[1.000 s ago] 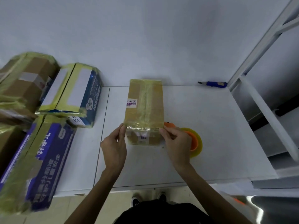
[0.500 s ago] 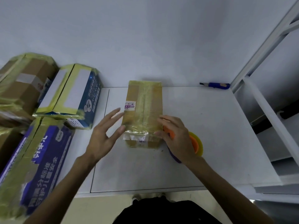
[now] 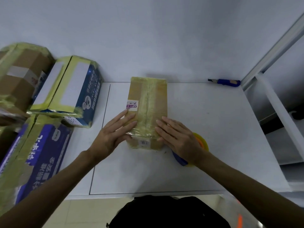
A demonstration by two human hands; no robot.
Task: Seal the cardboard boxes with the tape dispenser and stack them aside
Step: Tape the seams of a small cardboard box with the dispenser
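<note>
Found the box [image 3: 148, 99] on the desk [image 3: 213, 129] toward its back edge, tape along its top seam, left hand [image 3: 113, 134] and right hand [image 3: 179, 139] laid flat with straight fingers on its near end, gripping nothing; judged sealing nearly done, stacking beside taped boxes [image 3: 70, 89] at the left edge undone.

The left hand [image 3: 113, 137] and right hand [image 3: 179, 139] are bare, like both forearms, and a black garment [image 3: 164, 213] covers the lap.
</note>
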